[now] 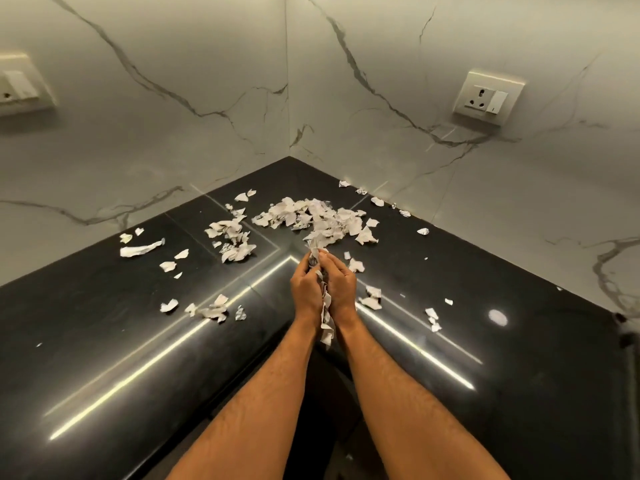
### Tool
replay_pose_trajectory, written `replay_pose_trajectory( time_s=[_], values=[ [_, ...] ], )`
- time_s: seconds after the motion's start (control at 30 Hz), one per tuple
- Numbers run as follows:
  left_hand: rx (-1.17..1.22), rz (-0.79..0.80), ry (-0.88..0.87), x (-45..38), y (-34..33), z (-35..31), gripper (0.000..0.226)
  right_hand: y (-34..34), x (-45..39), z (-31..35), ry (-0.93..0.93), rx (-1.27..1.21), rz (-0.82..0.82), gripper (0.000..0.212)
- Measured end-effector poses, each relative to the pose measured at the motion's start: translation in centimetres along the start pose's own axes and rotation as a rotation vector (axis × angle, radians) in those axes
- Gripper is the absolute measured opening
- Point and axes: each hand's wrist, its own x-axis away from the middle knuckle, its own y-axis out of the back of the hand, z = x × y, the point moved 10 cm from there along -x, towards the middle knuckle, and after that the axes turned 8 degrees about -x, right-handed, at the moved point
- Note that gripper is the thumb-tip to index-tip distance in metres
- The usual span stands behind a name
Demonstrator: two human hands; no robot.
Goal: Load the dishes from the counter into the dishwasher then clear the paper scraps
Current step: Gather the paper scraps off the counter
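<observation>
Two hands at frame centre: left hand (306, 289) and right hand (341, 287) pressed together, fingers curled round wad (325, 306) of paper scraps hanging between wrists. Loose scraps (311, 216) strewn over black worktop (104, 341), thickest just above hands toward corner. Socket (487, 97) on marble wall, upper right.

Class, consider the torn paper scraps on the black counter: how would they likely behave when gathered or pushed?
The paper scraps look thin and curled, so probably floppy and light. On the glossy counter they would likely slide and scatter. The bunch pressed between left hand and right hand droops, suggesting easy crumpling.
</observation>
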Motion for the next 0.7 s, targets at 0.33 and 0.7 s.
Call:
replay_pose_trajectory(
  time_s=[0.33, 0.7],
  values=[
    [0.036, -0.057, 0.183, 7.8, 10.4, 8.5, 0.034, 2.3, 11.5, -10.6, -0.157, 0.049, -0.12, 0.02],
    [0.029, -0.185, 0.585, 11.7, 14.5, 29.4, 0.022, 15.7, 14.7, -25.5, -0.452, 0.268, -0.306, 0.015]
  ],
)
